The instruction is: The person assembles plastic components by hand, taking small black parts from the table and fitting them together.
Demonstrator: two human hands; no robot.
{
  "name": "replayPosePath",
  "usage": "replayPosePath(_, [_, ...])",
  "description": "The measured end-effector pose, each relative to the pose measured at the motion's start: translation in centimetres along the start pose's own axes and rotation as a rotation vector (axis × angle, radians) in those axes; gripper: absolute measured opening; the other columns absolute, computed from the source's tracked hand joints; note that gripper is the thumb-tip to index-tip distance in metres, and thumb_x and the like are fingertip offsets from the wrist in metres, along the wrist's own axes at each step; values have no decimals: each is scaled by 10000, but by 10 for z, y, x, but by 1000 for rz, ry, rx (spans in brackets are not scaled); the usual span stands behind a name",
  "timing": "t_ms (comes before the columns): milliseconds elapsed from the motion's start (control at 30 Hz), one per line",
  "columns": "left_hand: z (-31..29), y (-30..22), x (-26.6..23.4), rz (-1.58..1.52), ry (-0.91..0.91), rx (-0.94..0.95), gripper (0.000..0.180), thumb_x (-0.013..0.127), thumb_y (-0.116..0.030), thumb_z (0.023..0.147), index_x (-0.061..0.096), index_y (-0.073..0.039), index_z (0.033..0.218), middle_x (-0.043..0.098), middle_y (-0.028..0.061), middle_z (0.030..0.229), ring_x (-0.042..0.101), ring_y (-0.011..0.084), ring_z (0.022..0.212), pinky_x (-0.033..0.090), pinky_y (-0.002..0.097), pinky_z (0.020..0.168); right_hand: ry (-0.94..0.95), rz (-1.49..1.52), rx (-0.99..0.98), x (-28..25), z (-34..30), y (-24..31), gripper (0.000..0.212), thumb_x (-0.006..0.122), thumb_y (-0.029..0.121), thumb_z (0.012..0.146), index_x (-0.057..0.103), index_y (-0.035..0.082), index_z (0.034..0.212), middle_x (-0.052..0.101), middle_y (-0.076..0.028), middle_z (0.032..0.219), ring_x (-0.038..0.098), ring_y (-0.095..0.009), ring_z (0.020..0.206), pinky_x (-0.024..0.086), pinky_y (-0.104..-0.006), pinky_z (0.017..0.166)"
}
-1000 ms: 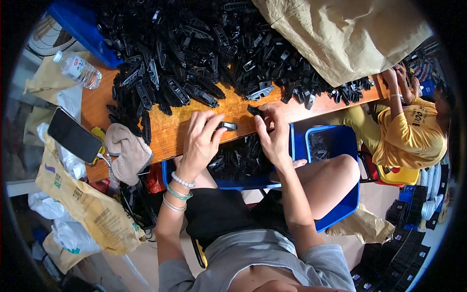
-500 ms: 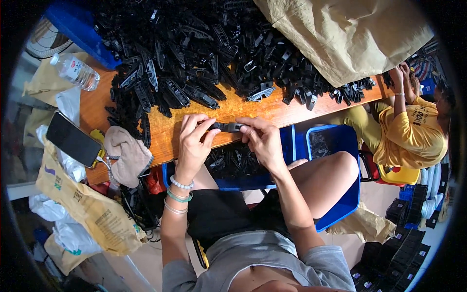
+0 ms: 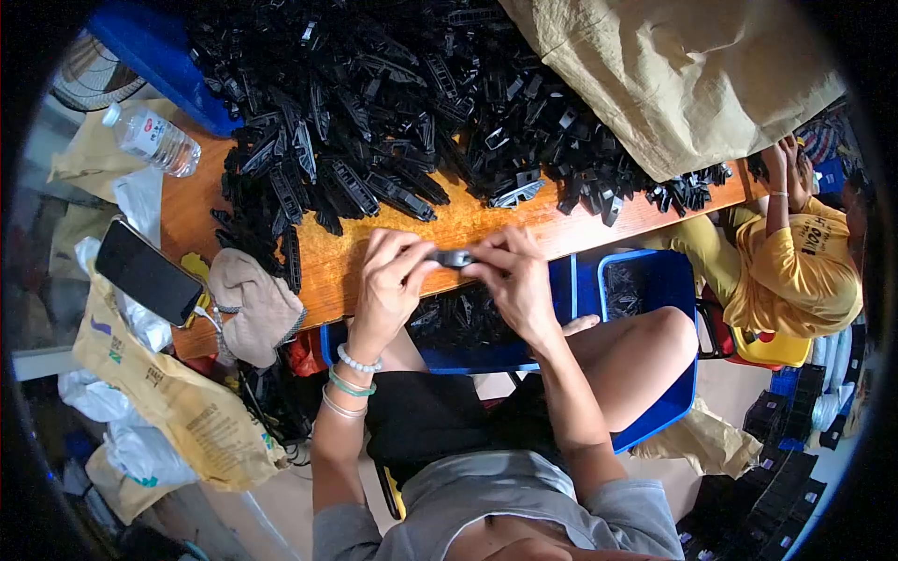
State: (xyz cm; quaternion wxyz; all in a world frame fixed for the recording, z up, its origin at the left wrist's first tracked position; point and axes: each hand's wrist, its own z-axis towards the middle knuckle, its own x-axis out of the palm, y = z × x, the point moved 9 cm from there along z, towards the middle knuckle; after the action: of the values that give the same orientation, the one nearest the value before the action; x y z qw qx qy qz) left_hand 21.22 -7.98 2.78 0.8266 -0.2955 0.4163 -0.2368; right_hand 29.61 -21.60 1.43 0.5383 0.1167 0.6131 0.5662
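Head view: the left hand and the right hand are positioned close together at the near edge of the table, both clamped on one small black part. The thumb and fingers of the left hand grip the left end; those of the right hand grip the right end. The part lies crosswise between the hands, above the near margin of the wooden surface; motion blur obscures its details, and whether it touches the wood cannot be determined. A large pile of black parts covers the far side of the table. A brown sheet overlies the far right portion of the pile. At the left end of the table are a clear bottle, on the far side, and a dark-screened phone with a beige cloth to its right, on the near side. Below the near edge, a blue bin contains further black pieces. A co-worker in a yellow shirt is seated at the far right.
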Motion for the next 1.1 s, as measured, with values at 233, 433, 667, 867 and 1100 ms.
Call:
replayPosePath(233, [5, -6, 1, -79, 98, 44, 240, 739, -20, 764, 677, 46, 987, 614, 122, 931, 564, 283, 892, 489, 367, 786, 125, -85, -69, -2, -8, 11, 267, 749, 30, 749, 720, -8, 1012, 639, -112, 932, 589, -276, 925, 466, -345, 836])
replayPosePath(433, [40, 3, -32, 457, -126, 91, 297, 650, -3, 809, 659, 2, 1105, 574, 140, 1068, 529, 314, 1025, 451, 409, 886, 62, -42, -7, -46, 5, 1, 236, 629, -51, 844, 673, -21, 1074, 651, -163, 910, 647, -288, 864, 507, -326, 760])
replayPosePath(667, [53, -16, -25, 500, -40, 255, 215, 622, 9, 791, 624, 8, 1006, 583, 130, 1034, 539, 309, 989, 437, 421, 837, -238, -498, -127, -67, 66, -24, 278, 678, 16, 800, 690, 36, 1077, 604, -148, 1051, 597, -321, 915, 489, -398, 814])
replayPosePath(867, [-2, -29, -14, 356, 118, 89, 196, 644, -82, 851, 580, -11, 1022, 558, 157, 904, 570, 337, 879, 460, 432, 757, -101, -408, -14, -51, 64, -28, 294, 720, 75, 778, 693, 63, 1071, 596, -142, 1033, 592, -332, 929, 491, -416, 802])
replayPosePath(1100, [-19, 3, 0, 109, 173, -326, 177, 621, -73, 869, 618, -16, 1036, 579, 172, 949, 600, 357, 881, 484, 450, 781, -118, -320, -47, -45, 57, -24, 231, 704, 41, 778, 704, 39, 1009, 589, -146, 958, 575, -332, 933, 471, -403, 812])
